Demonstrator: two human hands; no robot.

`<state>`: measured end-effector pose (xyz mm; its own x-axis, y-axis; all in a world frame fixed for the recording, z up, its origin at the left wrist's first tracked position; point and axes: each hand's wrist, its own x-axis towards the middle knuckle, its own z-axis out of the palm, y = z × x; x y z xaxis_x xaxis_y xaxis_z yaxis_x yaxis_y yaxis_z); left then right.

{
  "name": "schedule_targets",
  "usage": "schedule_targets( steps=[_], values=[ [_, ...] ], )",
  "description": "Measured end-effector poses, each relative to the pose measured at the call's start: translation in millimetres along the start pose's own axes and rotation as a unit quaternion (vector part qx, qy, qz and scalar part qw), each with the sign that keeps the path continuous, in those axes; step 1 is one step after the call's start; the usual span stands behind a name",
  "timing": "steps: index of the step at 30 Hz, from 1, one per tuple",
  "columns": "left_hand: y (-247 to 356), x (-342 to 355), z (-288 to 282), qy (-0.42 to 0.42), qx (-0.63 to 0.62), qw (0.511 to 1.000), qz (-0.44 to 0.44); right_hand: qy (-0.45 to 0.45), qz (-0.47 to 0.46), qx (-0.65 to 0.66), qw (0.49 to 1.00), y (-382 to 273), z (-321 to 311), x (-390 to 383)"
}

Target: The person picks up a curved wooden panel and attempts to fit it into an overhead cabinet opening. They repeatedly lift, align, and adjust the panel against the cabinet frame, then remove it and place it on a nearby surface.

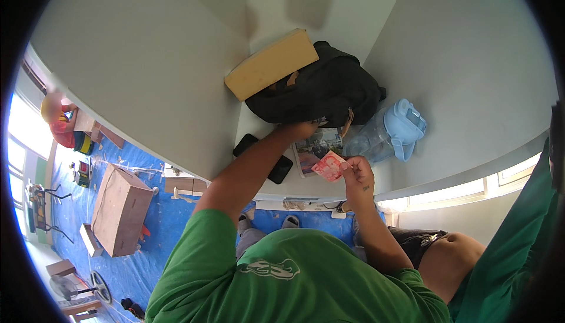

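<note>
My right hand (358, 176) pinches a folded red banknote (328, 166) between thumb and fingers, just above a printed picture sheet (318, 148). At the front of a black cloth bag (329, 87) is my left hand (304, 130); its fingers are hidden at the bag's opening. A pale yellow box (272, 64) lies tilted on top of the bag. Partly under my left forearm sits a black phone (281, 170), dark face up. To the right of the bag a clear water jug with a light blue lid (405, 126) lies on its side.
White panels (159, 58) enclose the shelf on both sides. Behind me, blue sheeting (159, 211) covers the floor, with a large wooden box (122, 210) and a fan (100, 287). A person in red (63, 131) is at far left; another in green (506, 252) stands close on my right.
</note>
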<state>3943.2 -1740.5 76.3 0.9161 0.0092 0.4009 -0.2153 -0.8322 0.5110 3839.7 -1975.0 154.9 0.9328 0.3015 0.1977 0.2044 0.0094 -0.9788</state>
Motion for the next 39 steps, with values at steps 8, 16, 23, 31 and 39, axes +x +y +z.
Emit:
schedule_targets(
  steps=[8,16,23,31,39],
  values=[
    [3,-20,-32,0.098,0.076,0.991,0.046,-0.006,0.121,0.108,0.987,6,-1,9],
    [-24,-2,14,0.096,0.104,0.974,-0.178,-0.113,0.103,-0.329,0.932,25,56,88],
    [-9,-6,6,0.121,0.01,0.964,-0.238,-0.088,0.105,-0.426,0.894,30,62,106],
    [-37,-5,29,0.243,-0.089,0.948,-0.183,-0.11,0.081,-0.49,0.861,34,63,114],
    [-29,-7,25,0.14,0.039,0.953,-0.267,-0.048,0.189,-0.378,0.905,5,71,123]
  ],
)
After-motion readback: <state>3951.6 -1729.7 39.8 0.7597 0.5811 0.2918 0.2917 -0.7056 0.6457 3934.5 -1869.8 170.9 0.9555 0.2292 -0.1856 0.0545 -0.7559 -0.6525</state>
